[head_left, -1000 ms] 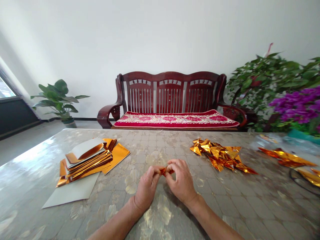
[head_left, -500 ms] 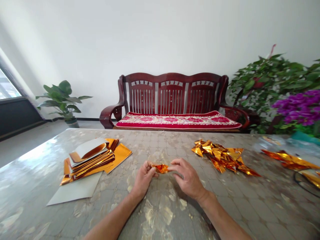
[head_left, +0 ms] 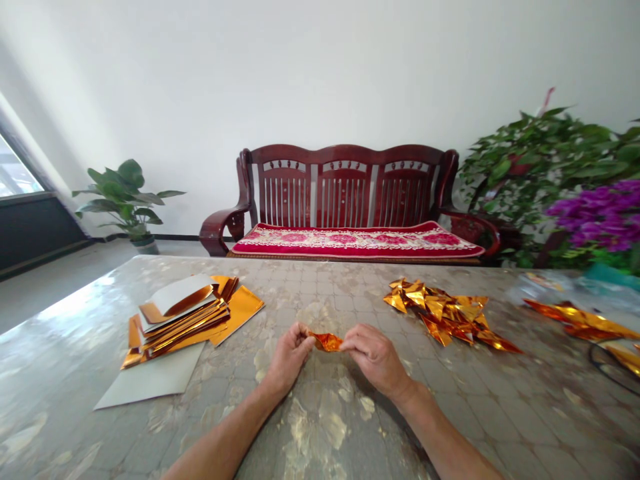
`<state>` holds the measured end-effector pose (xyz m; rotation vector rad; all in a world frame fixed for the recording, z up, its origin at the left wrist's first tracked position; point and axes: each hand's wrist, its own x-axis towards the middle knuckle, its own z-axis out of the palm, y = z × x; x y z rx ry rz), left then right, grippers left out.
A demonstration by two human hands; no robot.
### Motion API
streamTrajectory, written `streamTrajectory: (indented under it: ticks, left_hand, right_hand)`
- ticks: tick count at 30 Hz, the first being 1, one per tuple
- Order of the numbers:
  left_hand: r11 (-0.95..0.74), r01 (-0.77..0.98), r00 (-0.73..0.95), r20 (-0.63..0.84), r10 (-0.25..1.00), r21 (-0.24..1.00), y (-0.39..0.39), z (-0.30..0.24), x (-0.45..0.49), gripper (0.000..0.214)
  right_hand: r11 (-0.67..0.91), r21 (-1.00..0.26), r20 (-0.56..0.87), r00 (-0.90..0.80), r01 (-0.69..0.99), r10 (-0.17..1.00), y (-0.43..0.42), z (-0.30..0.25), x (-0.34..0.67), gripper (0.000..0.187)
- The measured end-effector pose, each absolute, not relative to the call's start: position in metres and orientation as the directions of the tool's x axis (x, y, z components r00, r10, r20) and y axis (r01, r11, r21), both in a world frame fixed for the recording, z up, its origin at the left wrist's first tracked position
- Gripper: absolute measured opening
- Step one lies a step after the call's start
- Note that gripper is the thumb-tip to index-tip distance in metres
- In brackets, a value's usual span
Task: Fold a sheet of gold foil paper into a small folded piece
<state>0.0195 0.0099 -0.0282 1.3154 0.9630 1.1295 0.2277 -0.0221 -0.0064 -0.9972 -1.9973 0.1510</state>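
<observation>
A small folded piece of shiny gold foil paper (head_left: 329,342) is stretched between my two hands, over the middle of the table. My left hand (head_left: 291,353) pinches its left end between thumb and fingers. At the other end, my right hand (head_left: 373,353) is closed on the tip. The fingertips cover both ends of the piece. To the left lies a stack of gold foil paper sheets (head_left: 185,327), some with their pale backs up. Right of my hands is a pile of pointed, folded gold foil pieces (head_left: 445,310).
The table (head_left: 320,413) has a glossy floral cover. At its right side lie more gold foil (head_left: 575,317), clear plastic wrapping (head_left: 540,287) and a thin black loop (head_left: 607,373). Behind stands a dark red wooden bench (head_left: 345,187), with potted plants (head_left: 127,200) on either side.
My right hand's fingers, spread near the foil's right end before, have closed on its tip. The foil piece has shifted slightly right and down.
</observation>
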Motion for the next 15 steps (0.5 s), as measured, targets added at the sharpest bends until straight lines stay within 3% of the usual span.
streamTrajectory:
  ticks: [7, 15]
  left_hand:
    - [-0.084, -0.066, 0.199, 0.096, 0.975, 0.994, 0.0112, -0.0313, 0.0213, 0.022]
    - [-0.080, -0.119, 0.209, 0.103, 0.972, 0.990, 0.0066, -0.0290, 0.0240, 0.027]
  right_hand:
    - [0.660, -0.436, 0.638, -0.307, 0.612, 0.706, -0.0217, -0.0052, 0.2273, 0.021]
    - [0.607, -0.541, 0.602, -0.236, 0.582, 0.763, -0.0271, -0.0037, 0.2253, 0.028]
